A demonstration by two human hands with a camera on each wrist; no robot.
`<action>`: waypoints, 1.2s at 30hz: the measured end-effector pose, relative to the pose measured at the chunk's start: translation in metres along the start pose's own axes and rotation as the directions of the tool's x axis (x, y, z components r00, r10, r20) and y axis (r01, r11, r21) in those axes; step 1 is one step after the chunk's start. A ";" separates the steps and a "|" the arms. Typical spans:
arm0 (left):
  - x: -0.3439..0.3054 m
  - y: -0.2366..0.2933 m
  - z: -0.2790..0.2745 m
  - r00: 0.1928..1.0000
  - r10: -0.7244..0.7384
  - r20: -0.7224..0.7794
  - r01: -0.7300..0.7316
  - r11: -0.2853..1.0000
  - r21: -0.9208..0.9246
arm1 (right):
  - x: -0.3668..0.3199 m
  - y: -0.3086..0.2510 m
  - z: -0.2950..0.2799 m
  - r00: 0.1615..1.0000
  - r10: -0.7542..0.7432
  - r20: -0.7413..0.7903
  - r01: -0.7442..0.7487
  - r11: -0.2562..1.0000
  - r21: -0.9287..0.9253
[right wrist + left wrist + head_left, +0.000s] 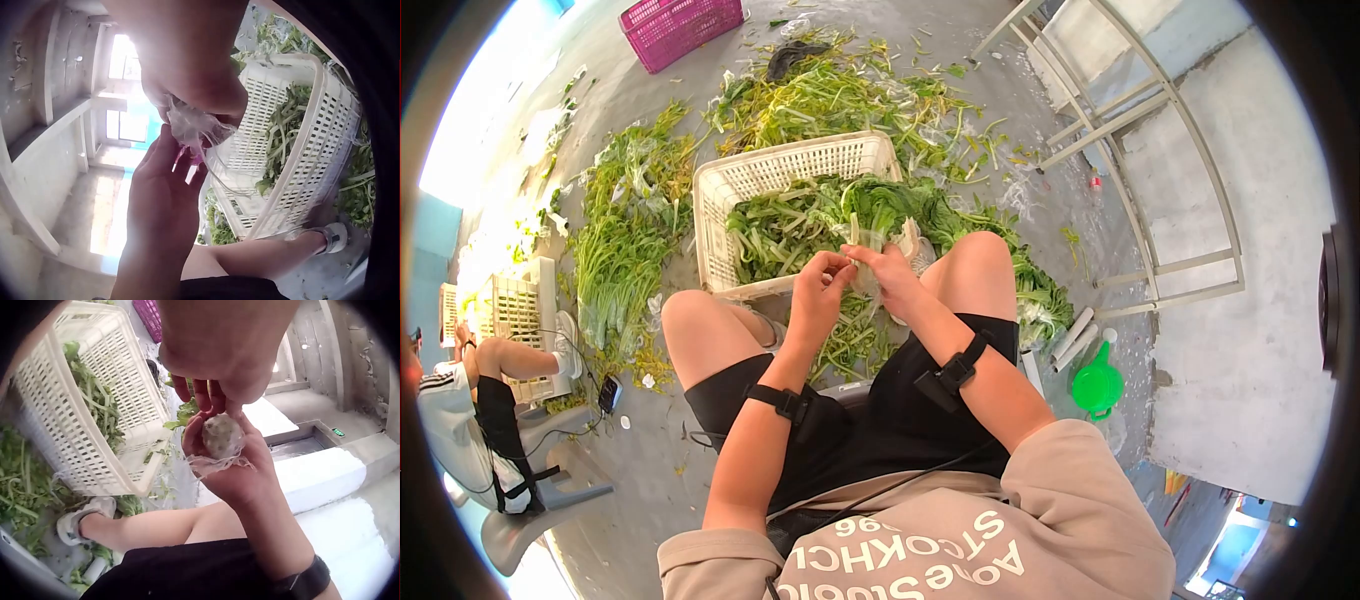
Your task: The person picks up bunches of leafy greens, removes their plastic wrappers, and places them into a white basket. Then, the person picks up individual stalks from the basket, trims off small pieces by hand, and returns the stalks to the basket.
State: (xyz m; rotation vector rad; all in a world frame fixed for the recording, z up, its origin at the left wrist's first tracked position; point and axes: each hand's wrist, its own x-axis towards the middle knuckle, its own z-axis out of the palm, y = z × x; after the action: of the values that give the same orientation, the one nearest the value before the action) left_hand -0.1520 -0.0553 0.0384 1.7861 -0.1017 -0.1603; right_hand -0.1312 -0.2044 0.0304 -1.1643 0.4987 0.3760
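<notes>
We find the pale stub point(222, 433) and its see-through film point(220, 464) gripped in the right hand point(890, 277) near the white crate point(715, 235), left hand point(820, 278) meeting it, pinch unclear, and we'd probably best steady the stub, drawing film away gently

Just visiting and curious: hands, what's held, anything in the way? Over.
Left hand pinches clear plastic film. Right hand holds pale cut stem end. White crate of greens just beyond; nothing visibly blocking.
</notes>
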 end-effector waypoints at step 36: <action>0.003 -0.021 0.002 0.989 -0.083 -0.122 0.105 0.977 0.184 | -0.005 0.001 0.009 1.000 0.023 -0.021 -0.024 0.998 -0.064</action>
State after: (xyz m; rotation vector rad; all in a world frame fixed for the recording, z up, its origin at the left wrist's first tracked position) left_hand -0.1498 -0.0530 0.0178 1.9878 0.0520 -0.1193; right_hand -0.1342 -0.1953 0.0347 -1.2262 0.5212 0.4031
